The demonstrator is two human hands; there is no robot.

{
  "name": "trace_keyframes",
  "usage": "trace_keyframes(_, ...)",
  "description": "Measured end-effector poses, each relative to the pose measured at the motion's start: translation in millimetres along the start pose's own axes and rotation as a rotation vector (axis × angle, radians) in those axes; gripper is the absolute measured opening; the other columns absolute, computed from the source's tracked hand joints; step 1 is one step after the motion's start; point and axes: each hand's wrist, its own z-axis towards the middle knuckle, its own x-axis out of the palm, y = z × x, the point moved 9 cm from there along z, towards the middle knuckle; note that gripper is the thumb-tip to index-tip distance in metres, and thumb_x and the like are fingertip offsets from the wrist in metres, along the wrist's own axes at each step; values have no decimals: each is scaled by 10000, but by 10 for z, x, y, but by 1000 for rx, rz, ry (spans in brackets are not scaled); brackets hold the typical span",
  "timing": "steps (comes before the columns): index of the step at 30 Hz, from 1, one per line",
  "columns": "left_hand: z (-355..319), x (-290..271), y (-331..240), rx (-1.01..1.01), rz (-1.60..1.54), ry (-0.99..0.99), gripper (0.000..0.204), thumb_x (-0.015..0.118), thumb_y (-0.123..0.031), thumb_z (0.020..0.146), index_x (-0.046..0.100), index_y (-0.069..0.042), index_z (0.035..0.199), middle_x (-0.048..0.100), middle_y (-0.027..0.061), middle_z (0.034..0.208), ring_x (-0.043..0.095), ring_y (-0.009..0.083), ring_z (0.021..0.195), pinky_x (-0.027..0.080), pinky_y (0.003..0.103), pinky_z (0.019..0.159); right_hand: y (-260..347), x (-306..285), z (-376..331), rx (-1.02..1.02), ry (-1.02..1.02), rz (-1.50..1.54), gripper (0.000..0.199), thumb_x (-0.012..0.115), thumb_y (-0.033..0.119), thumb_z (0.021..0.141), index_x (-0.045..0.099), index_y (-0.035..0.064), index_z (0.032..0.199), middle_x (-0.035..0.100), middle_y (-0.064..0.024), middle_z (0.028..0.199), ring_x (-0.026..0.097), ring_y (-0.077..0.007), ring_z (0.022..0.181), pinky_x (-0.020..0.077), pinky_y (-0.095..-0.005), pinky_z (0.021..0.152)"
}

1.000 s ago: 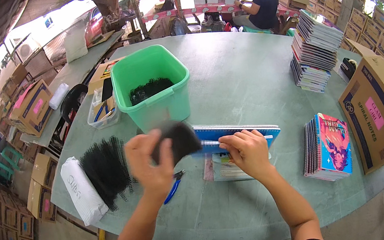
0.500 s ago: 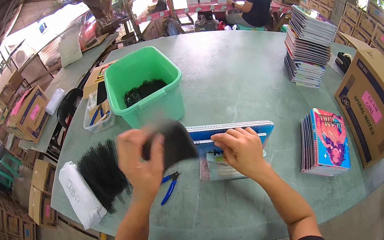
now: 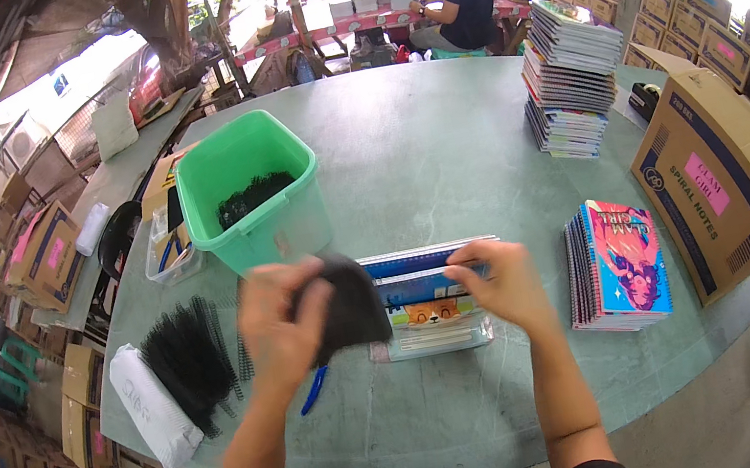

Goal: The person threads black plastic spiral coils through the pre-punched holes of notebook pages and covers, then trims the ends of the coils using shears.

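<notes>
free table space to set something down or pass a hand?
Bare: table between green bin and tall notebook stack; also the near edge below both hands. Crowded: left hand by black coils; right hand on the notebook.

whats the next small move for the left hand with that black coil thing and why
Probably bring the black spiral coil in the left hand right, to the near end of the notebook's top edge. The right hand already pins that edge, and the coil sits just beside it, not visibly threaded in.
</notes>
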Motion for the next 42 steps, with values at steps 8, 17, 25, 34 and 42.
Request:
trace_keyframes(8, 107, 135, -59, 6, -44, 10, 253, 707, -39, 709, 664, -80, 955, 581, 83, 829, 567, 254, 743, 478, 350, 699, -526, 283, -161, 345, -148, 802, 138, 706, 120, 819, 670, 2, 879, 664, -36, 818, 586, -72, 740, 479, -211, 644)
trace_keyframes(17, 200, 6, 43, -156, -142, -146, 252, 695, -77, 732, 670, -111, 981, 579, 87, 867, 594, 250, 775, 490, 334, 693, -574, 300, -241, 356, -114, 784, 177, 699, 167, 834, 676, 6, 903, 658, -27, 811, 562, -57, 717, 456, -210, 638)
trace_keyframes(25, 241, 181, -111, -170, -227, -124, 269, 699, -73, 720, 663, -93, 986, 590, 85, 873, 603, 251, 797, 495, 342, 714, -611, 280, -256, 390, -103, 804, 183, 687, 157, 847, 658, -4, 931, 655, -35, 831, 587, -74, 758, 480, -222, 684)
trace_keyframes(34, 217, 498, -190, -1, -34, 68, 210, 687, -44, 744, 656, -68, 950, 574, 73, 873, 601, 204, 789, 488, 307, 671, -555, 355, -224, 353, -29, 858, 239, 617, 218, 895, 642, -7, 974, 658, -53, 893, 600, -90, 822, 484, -238, 736)
trace_keyframes(42, 116, 814, -379, 44, 40, 209, 190, 670, -26, 756, 627, -64, 937, 546, 74, 865, 595, 211, 771, 499, 321, 695, -585, 399, -239, 383, -21, 1037, 518, 371, 390, 986, 641, -51, 1018, 660, -103, 940, 594, -159, 899, 432, -275, 861)
